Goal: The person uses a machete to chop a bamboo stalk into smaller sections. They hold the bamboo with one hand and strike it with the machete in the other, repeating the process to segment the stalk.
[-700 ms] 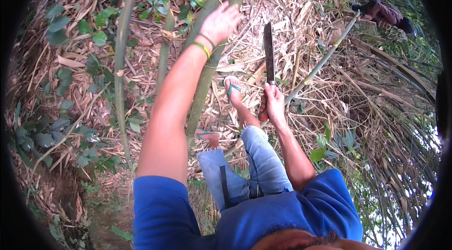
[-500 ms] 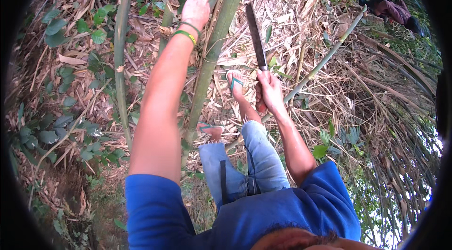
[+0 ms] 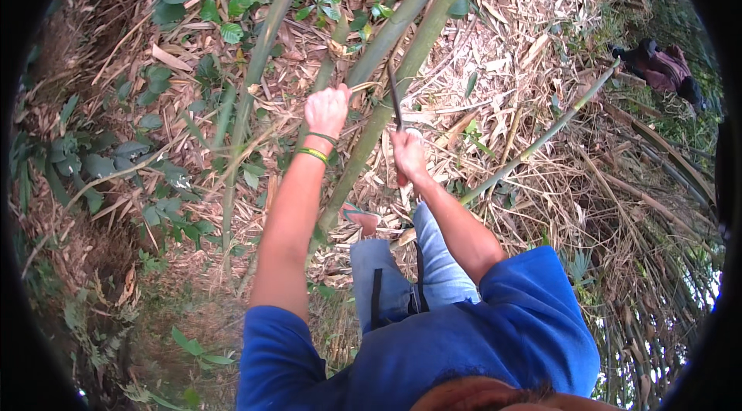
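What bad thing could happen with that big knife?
The right hand holds the big knife close to the bare left hand, so a slip might cut it. The knife could also glance off the green bamboo pole. And a foot in an open sandal is nearby, so a dropped knife might hurt it.

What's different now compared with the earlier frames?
The left hand has drawn back and curled up; whether it holds anything is unclear. The right hand has brought the machete left, overlapping the thick green stalk in this view. Its grip is unchanged.
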`<state>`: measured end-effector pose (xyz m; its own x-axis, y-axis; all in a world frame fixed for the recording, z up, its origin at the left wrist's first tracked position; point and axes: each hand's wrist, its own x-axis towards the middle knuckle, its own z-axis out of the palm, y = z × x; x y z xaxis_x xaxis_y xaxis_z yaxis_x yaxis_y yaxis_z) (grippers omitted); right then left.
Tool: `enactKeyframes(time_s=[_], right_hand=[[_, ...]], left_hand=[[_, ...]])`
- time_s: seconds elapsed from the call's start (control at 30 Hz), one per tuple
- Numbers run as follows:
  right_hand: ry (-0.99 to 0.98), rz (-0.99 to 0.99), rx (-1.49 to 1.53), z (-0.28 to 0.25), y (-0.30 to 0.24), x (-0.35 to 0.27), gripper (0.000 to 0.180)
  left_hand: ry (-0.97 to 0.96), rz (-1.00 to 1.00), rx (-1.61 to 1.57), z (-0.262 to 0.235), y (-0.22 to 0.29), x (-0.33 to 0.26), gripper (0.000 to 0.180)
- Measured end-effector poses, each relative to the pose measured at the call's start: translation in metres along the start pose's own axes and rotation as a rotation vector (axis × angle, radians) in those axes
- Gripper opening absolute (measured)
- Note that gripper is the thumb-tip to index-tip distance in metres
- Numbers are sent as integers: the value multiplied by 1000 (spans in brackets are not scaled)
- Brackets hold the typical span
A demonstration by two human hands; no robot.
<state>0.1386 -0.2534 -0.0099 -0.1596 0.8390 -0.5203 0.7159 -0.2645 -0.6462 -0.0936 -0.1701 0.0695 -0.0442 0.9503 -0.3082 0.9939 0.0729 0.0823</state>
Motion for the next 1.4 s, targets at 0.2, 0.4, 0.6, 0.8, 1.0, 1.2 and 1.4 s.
enactKeyframes(time_s=[0.2, 0.4, 0.6, 0.8, 1.0, 1.2, 1.4], right_hand=[[-37, 352, 458, -69, -70, -7, 41], [296, 76, 312, 20, -8, -3, 35], [-237, 580, 523, -44, -50, -1, 41], [161, 140, 684, -81, -133, -4, 33], [-232, 533, 308, 22, -4, -11, 45], [-133, 388, 320, -88, -99, 14, 46], [474, -52, 571, -63, -125, 8, 32]], left_hand=[[-57, -191, -193, 15, 5, -42, 29], [-97, -203, -224, 11, 8, -56, 30], [-75, -258, -284, 30, 5, -81, 31], [-36, -321, -376, 30, 2, -87, 30], [-44, -272, -347, 33, 1, -81, 30], [-29, -330, -383, 37, -5, -85, 31], [-25, -348, -392, 39, -6, -84, 33]])
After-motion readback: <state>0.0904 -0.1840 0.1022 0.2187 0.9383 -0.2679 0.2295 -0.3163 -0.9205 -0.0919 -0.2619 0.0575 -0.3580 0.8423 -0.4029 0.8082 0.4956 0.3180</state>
